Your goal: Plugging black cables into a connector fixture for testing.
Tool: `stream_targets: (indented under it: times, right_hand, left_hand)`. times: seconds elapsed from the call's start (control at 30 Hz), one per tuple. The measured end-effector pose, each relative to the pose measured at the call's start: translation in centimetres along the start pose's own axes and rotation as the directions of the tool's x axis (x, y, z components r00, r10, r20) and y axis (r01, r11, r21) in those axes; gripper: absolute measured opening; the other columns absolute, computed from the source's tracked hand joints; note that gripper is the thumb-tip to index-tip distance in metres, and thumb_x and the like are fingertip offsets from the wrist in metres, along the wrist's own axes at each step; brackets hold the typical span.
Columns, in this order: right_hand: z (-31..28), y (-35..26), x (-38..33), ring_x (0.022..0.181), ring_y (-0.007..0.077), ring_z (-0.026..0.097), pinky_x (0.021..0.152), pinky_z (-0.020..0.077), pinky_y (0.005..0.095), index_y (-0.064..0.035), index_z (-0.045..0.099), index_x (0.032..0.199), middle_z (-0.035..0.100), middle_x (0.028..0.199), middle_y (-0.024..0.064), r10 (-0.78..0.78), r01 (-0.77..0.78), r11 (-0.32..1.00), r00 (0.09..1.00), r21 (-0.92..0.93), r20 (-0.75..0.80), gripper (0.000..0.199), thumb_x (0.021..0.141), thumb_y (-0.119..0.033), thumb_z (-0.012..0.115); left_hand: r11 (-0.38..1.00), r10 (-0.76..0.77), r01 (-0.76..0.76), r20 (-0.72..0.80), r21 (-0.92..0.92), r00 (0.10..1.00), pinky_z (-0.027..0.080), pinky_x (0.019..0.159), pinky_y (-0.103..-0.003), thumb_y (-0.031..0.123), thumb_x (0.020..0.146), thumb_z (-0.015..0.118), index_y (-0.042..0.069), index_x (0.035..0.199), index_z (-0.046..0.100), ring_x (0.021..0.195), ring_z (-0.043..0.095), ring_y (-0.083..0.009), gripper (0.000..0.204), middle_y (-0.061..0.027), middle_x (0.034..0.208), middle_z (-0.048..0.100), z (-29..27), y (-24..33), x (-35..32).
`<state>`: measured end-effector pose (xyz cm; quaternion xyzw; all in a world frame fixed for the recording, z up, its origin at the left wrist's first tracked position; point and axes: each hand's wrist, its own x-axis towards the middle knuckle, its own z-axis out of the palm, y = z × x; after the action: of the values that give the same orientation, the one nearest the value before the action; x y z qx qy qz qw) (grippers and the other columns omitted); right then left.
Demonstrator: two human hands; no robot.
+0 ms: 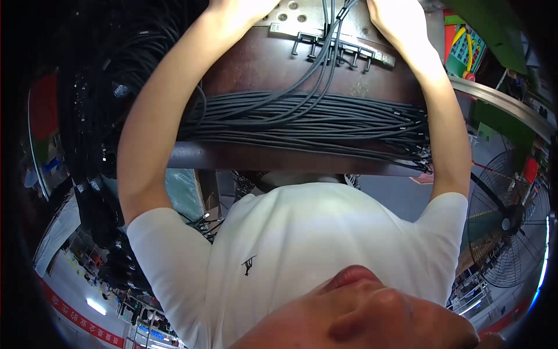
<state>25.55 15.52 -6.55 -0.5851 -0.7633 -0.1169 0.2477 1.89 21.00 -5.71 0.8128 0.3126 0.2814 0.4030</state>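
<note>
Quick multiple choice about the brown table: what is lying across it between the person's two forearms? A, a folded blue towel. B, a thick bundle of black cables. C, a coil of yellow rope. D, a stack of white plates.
B: a thick bundle of black cables stretches across the brown table between the forearms, with a few strands running up to the metal plate by the left hand and right hand.

I see my left hand [241,9] and my right hand [395,20] up on a metal plate [302,17], with thin black cables [325,52] running between them down to a thick cable bundle [308,122] below.
</note>
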Motion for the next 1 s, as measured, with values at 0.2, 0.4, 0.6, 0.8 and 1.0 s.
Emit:
stream_targets:
  times: [0.2,0.4,0.6,0.8,1.0]
  right_hand:
    - [-1.7,-1.2,0.5,0.091,0.0303,0.064,0.085,0.0490,0.0408,-0.0064,0.067,0.103,0.068,0.096,0.0168,0.176,-0.179,0.984,0.966,0.000,0.188,0.028,0.092,-0.025,0.049]
    - [-1.1,-0.6,0.1,0.089,0.0306,0.064,0.084,0.0493,0.0405,-0.0039,0.067,0.097,0.068,0.094,0.0168,0.164,-0.150,0.984,0.974,-0.100,0.157,0.032,0.089,-0.032,0.055]
    - [-2.4,0.3,0.1,0.090,0.0290,0.064,0.082,0.0499,0.0393,-0.0031,0.066,0.103,0.067,0.098,0.0158,0.460,-0.524,0.826,0.840,0.207,0.288,0.036,0.086,-0.035,0.064]
    - [-4.7,-0.1,1.6,0.082,0.0217,0.064,0.075,0.0506,0.0333,-0.0029,0.067,0.104,0.068,0.088,0.0126,0.505,-0.690,0.671,0.693,0.271,0.515,0.032,0.083,-0.027,0.071]
    - [-3.7,0.6,0.3,0.084,0.0215,0.064,0.073,0.0521,0.0297,-0.0013,0.067,0.104,0.068,0.093,0.0121,0.548,-0.724,0.588,0.684,0.360,0.482,0.032,0.082,-0.024,0.072]
  left_hand:
    - [0.909,0.237,-0.176,-0.121,0.378,0.964,0.052,0.074,-0.036,0.028,0.092,0.058,0.001,0.101,0.067,0.080,0.065,-0.0244,0.029,-0.0153,0.093,0.068,0.5,1.5,2.8]
    - [0.955,-0.090,0.130,-0.158,0.267,0.983,0.051,0.080,-0.037,0.024,0.092,0.056,0.001,0.098,0.067,0.088,0.064,-0.0257,0.026,-0.0159,0.097,0.068,2.1,1.8,3.2]
    - [0.919,0.028,-0.034,0.020,0.394,0.999,0.052,0.077,-0.039,0.025,0.090,0.056,0.004,0.097,0.067,0.084,0.065,-0.0280,0.024,-0.0143,0.097,0.068,1.7,-1.6,2.8]
    - [0.874,0.094,0.026,-0.220,0.486,0.971,0.050,0.082,-0.041,0.031,0.088,0.059,0.005,0.102,0.066,0.094,0.062,-0.0311,0.030,-0.0152,0.099,0.067,1.7,-2.1,3.0]
    - [0.838,0.059,0.083,-0.241,0.539,0.969,0.048,0.084,-0.043,0.033,0.088,0.060,0.006,0.108,0.064,0.098,0.060,-0.0324,0.034,-0.0158,0.106,0.064,2.3,-0.6,3.1]
